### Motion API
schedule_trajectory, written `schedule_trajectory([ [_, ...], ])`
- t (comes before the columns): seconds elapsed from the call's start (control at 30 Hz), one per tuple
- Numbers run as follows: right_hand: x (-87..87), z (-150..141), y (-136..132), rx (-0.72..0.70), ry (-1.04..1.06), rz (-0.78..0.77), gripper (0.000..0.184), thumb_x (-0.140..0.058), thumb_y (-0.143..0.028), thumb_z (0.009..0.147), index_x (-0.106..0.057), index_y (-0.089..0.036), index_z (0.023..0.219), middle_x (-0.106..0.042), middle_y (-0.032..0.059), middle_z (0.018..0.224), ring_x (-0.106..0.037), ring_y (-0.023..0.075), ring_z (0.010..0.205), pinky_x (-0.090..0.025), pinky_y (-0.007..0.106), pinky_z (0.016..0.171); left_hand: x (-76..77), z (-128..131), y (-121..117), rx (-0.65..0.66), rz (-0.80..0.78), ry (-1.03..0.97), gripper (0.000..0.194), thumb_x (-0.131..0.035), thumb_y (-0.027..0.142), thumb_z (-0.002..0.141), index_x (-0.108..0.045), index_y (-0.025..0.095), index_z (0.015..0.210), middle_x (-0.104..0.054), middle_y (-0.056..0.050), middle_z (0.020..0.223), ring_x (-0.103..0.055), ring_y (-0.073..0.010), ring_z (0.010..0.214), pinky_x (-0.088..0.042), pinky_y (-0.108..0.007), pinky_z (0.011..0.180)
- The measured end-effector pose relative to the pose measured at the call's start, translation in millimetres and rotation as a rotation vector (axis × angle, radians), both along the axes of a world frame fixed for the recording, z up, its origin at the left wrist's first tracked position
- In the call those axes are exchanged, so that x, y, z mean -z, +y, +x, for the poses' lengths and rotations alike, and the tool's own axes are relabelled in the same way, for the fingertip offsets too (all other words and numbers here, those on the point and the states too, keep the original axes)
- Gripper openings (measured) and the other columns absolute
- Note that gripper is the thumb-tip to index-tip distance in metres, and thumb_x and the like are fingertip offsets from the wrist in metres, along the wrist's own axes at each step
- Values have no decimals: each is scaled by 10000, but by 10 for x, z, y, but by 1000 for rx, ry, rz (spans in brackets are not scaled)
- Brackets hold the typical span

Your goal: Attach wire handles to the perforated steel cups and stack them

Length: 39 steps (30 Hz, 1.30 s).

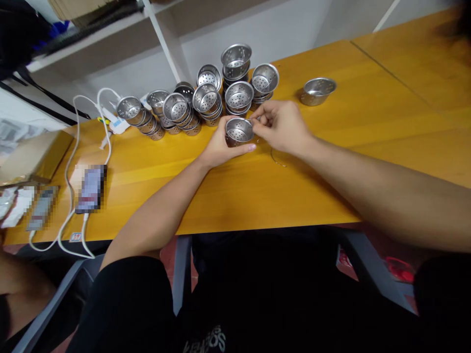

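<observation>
A small perforated steel strainer cup (238, 130) stands on the yellow wooden table (235, 196), in front of me. My left hand (221, 147) is wrapped round its near and left side. My right hand (281, 125) pinches something small and thin at the cup's right rim; I cannot make out what. A thin wire ring (278, 159) lies on the table just below my right hand.
Several stacks of like strainer cups (206, 100) crowd the table's far side. A single steel bowl (317, 90) sits apart at the right. White cables (73, 162), a phone (91, 189) and a cardboard box (29, 157) lie at the left. A shelf stands behind.
</observation>
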State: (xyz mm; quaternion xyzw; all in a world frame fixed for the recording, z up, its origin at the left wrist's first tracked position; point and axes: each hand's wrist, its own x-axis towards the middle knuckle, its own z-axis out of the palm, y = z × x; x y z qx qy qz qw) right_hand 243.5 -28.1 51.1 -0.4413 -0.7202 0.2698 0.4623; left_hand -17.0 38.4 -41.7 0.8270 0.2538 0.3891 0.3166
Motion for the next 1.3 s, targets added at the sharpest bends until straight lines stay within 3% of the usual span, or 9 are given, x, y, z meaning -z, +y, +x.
schedule_trajectory([
  [0.27,3,-7,1,16,-34,-7,227,-964,-210,1002,-769,-318,958,-637,-6,756,-570,242,720,-570,477,740,54,14,62,16,9,-12,1202,-984,976,991,-389,329,1811,-705,-174,1703,-797,-415,1605,-633,-726,1441],
  [0.47,21,-12,1,31,-44,-22,277,-1032,-385,1017,-772,-319,946,-640,11,763,-616,265,732,-634,493,746,88,22,93,50,15,-35,1202,-977,976,997,-368,334,1809,-706,-165,1693,-804,-405,1588,-627,-726,1443],
  [0.77,38,-5,13,-8,13,7,387,-1022,-621,981,-745,-352,957,-585,22,754,-558,284,737,-562,485,677,-180,120,-194,-98,-54,-31,1098,-972,1010,971,-543,306,1697,-770,-137,1545,-852,-369,1475,-709,-673,1365],
  [1.07,8,-55,-20,-10,25,-6,240,-1027,-374,982,-790,-332,982,-546,-13,741,-569,259,721,-612,503,779,-256,101,-243,-100,-20,32,1057,-977,938,1022,-545,288,1735,-774,-145,1567,-837,-379,1507,-676,-685,1411],
  [1.3,-18,-112,-47,-38,59,-13,227,-1005,-463,1001,-815,-342,979,-550,-9,737,-515,248,686,-549,473,715,-192,75,-221,-82,-33,27,1146,-1025,983,938,-558,284,1717,-773,-145,1570,-850,-375,1459,-708,-645,1356],
])
